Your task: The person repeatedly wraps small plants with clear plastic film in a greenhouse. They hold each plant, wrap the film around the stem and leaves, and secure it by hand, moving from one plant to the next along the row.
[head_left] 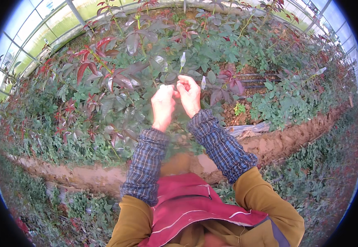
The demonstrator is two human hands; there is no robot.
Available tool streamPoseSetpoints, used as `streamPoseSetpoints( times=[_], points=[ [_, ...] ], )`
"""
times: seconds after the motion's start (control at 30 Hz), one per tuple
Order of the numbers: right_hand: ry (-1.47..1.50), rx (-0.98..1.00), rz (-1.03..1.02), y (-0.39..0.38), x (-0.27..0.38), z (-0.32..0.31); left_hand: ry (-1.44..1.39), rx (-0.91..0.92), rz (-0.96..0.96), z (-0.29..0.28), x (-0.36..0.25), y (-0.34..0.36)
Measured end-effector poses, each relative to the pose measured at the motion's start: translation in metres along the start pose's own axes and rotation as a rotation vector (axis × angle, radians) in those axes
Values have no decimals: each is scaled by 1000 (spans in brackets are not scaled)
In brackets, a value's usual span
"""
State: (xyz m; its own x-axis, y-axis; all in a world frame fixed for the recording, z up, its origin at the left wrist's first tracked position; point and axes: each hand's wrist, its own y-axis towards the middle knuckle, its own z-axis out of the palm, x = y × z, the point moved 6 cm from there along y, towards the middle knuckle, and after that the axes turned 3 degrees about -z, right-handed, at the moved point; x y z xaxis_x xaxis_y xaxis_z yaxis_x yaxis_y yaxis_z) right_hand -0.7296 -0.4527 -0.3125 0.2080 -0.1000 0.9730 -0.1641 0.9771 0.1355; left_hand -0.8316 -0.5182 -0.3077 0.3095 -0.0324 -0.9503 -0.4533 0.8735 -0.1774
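My left hand (163,104) is closed, its fingertips pressed together near the other hand. Beside it, my right hand (190,97) curls its fingers in a pinch, and the two nearly meet over the foliage. Whatever is between the fingers is too small and hidden to name. Just beyond the hands stands a pale translucent pointed sleeve (182,60) on a thin green stem. A second pale sleeve (203,82) sits right of my right hand. Leafy plants (133,74) with dark red and green leaves, resembling roses, surround both hands.
Reddish stems with shiny leaves (105,66) rise at the left. Another pale sleeve (320,71) stands at the far right. Dark slats (257,80) lie over brown soil. A bare earth path (80,178) crosses nearer me, with more plants (76,210) this side. Greenhouse frames (75,12) line the back.
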Motion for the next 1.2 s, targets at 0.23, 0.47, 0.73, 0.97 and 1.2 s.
streamPoseSetpoints(
  times=[0.23, 0.47, 0.73, 0.97, 1.2],
  points=[
    [102, 453, 138, -56, 56, 31, -78, 212, -211, -18, -33, -63],
    [180, 355, -154, -86, 121, 44, 49, 124, 171, -26, -91, -102],
    [-4, 229, -304, -99, 143, 53, 374, -174, 595, -26, -112, -119],
    [91, 293, -150, -84, 139, 46, 13, 26, 256, -33, -88, -115],
    [106, 401, -148, -74, 145, 47, -91, 76, 96, -20, -109, -122]
  ],
)
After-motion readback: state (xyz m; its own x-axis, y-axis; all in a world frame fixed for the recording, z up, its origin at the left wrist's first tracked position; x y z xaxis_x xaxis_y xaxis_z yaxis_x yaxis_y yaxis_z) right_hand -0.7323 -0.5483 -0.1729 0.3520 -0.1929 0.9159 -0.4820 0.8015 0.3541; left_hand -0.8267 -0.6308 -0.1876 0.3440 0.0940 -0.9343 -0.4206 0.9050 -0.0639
